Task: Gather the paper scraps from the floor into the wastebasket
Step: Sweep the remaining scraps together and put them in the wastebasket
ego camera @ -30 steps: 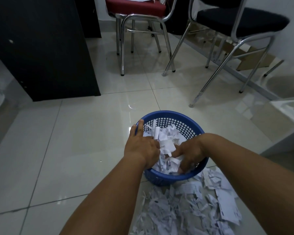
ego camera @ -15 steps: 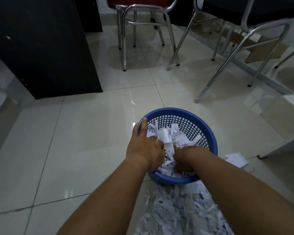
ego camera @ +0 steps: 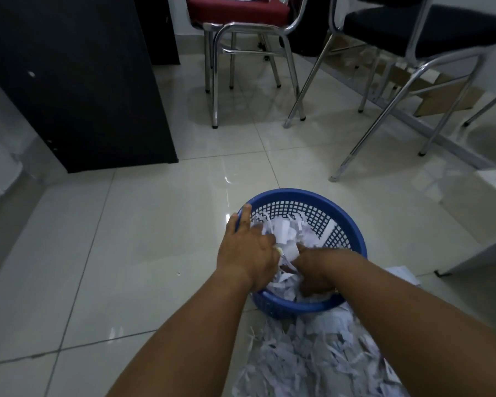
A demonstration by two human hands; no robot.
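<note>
Head view: left hand (ego camera: 246, 253) presses scraps (ego camera: 284, 234) in basket (ego camera: 301, 194), grip wide; right hand (ego camera: 317, 277) buried beside it, grip cannot tell. Pile (ego camera: 312, 365) lies on near floor (ego camera: 126, 253).

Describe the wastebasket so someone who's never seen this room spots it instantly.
On the tiled floor, nearer than the red-seated chair and black-seated chair, stands the wastebasket. It is the only blue thing: round, lattice-walled, holding white paper scraps, with the left hand and right hand in it.
</note>
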